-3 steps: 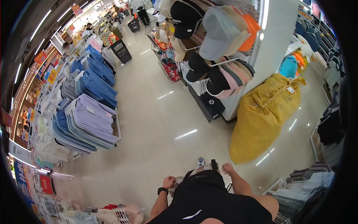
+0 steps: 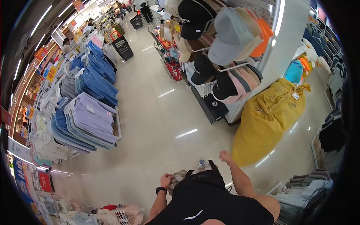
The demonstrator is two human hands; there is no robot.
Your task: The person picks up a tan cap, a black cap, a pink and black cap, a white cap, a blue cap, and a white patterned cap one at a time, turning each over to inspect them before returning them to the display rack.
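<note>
My left hand (image 2: pixel 165 180), with a dark watch on its wrist, is at the left edge of the plaid cloth (image 2: pixel 177 177) at my waist. Its fingers look curled, but whether they grip the cloth is unclear. My right hand (image 2: pixel 225 156) hangs out in front on the right, over the floor near the big yellow sack (image 2: pixel 268 116). Its fingers look curled in, with nothing visible in them. A black garment (image 2: pixel 202 195) covers my front, and one shoe tip (image 2: pixel 201 162) shows beyond it.
Clothes racks (image 2: pixel 92 116) line the left side. A cap display (image 2: pixel 228 41) stands ahead on the right, above a black box (image 2: pixel 213 105). More garments (image 2: pixel 307 189) hang at lower right. Black baskets (image 2: pixel 122 47) and a person (image 2: pixel 66 45) are farther off.
My right hand has moved forward, and its arm reaches farther out. My left hand is slightly farther left. The cap display and yellow sack appear shifted slightly right.
</note>
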